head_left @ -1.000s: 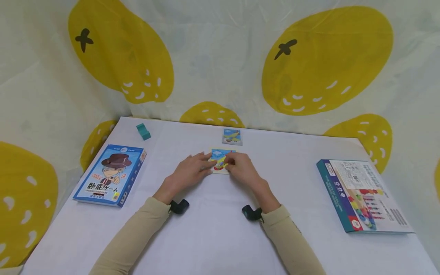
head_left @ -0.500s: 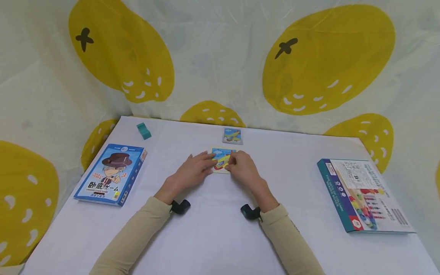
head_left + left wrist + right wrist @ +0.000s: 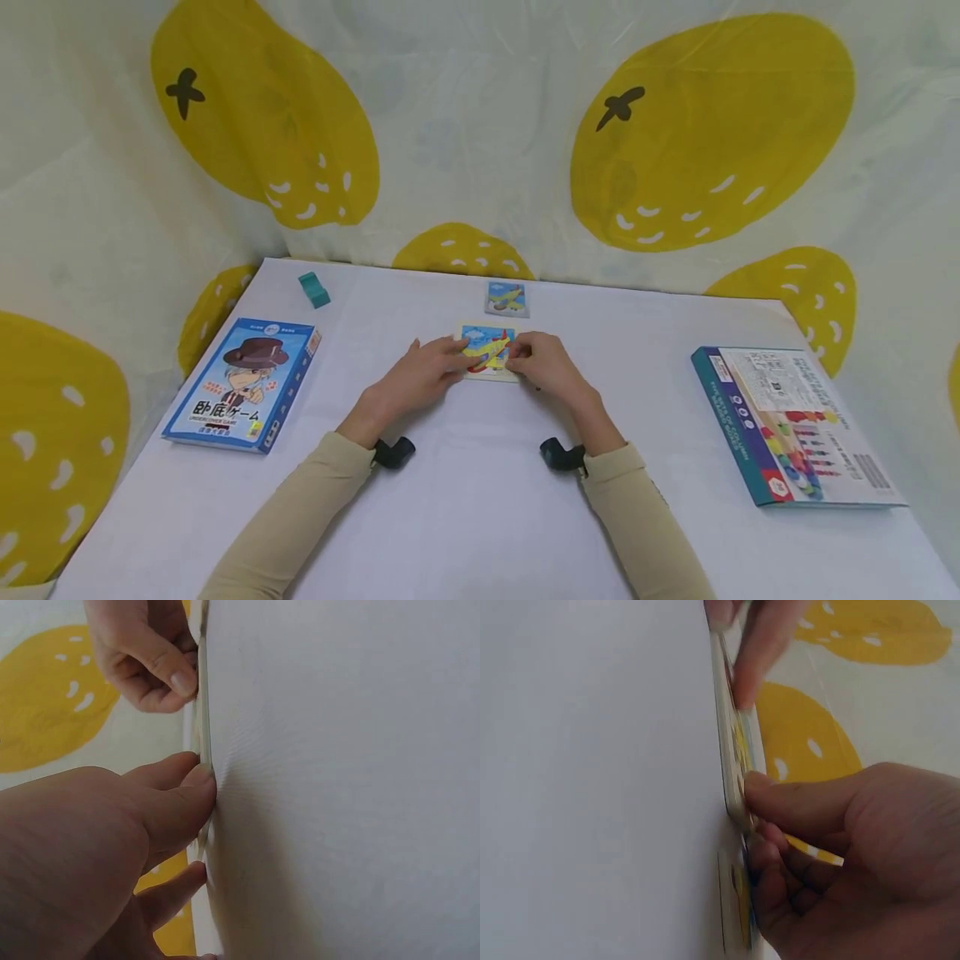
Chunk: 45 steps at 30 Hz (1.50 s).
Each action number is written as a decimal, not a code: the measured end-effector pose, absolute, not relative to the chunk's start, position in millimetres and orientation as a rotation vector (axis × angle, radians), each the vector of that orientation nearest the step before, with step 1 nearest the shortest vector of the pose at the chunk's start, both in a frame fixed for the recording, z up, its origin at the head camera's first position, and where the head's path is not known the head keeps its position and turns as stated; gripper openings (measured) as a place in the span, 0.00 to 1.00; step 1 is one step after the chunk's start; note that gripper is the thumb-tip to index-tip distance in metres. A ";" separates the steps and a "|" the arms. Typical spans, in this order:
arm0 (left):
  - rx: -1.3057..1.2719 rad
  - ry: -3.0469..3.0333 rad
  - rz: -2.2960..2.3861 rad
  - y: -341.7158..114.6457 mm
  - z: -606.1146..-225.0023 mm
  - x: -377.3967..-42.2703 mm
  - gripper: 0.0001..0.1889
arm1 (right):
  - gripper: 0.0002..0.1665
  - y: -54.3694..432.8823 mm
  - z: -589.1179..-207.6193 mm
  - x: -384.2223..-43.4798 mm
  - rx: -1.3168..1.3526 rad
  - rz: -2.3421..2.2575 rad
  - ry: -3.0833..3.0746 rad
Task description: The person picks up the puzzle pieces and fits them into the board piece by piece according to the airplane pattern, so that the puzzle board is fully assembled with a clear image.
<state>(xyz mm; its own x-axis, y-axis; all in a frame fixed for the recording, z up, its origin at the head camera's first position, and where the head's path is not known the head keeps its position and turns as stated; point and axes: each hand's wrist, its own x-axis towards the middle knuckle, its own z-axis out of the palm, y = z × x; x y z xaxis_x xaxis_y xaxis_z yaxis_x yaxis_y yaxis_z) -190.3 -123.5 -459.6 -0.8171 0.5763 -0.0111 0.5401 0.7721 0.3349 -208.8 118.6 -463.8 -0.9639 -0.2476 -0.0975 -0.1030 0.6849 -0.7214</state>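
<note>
A small picture puzzle (image 3: 491,354) with a yellow airplane on a blue sky and a pale border lies flat on the white table. My left hand (image 3: 422,372) holds its left side, with fingers over the picture and the thumb (image 3: 199,776) against the near edge. At the opposite side, my right hand (image 3: 553,367) grips the right edge. Its thumb (image 3: 769,796) lies on the picture face and the other fingers are curled beside the edge. Part of the picture is hidden under both hands.
Just behind the puzzle lies a smaller matching airplane picture (image 3: 507,299). A teal block (image 3: 313,289) sits at the back left. A blue game box (image 3: 242,383) is on the left, and a white-and-teal box (image 3: 795,429) on the right. A fruit-print curtain (image 3: 480,125) borders the table.
My right hand has moved right, from over the picture to the puzzle's right edge, uncovering more of the airplane and its red tail. The left hand has stayed nearly still.
</note>
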 end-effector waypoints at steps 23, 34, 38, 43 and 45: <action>0.857 2.857 0.460 -121.6 -462.2 -187.9 0.23 | 0.19 162.1 -442.7 -196.6 -0.409 -0.771 2.642; 0.860 2.860 0.459 -121.8 -461.0 -187.5 0.23 | 0.15 158.9 -440.5 -195.4 -0.371 -0.833 2.623; 0.867 2.861 0.451 -121.8 -461.4 -188.2 0.23 | 0.11 163.8 -441.3 -198.2 -0.375 -0.903 2.603; 0.869 2.869 0.453 -121.3 -459.9 -187.0 0.22 | 0.09 168.0 -441.1 -200.4 -0.404 -0.967 2.606; 0.872 2.867 0.456 -121.2 -458.2 -186.4 0.22 | 0.08 167.1 -441.6 -200.7 -0.402 -1.006 2.622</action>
<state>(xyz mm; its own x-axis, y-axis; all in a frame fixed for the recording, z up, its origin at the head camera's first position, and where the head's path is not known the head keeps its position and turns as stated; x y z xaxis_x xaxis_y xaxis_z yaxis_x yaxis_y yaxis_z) -186.4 -121.2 -458.2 -0.8291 0.5589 -0.0177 0.5258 0.7900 0.3154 -200.7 167.1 -441.6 -0.9147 -0.3623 -0.1790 -0.1497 0.7151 -0.6828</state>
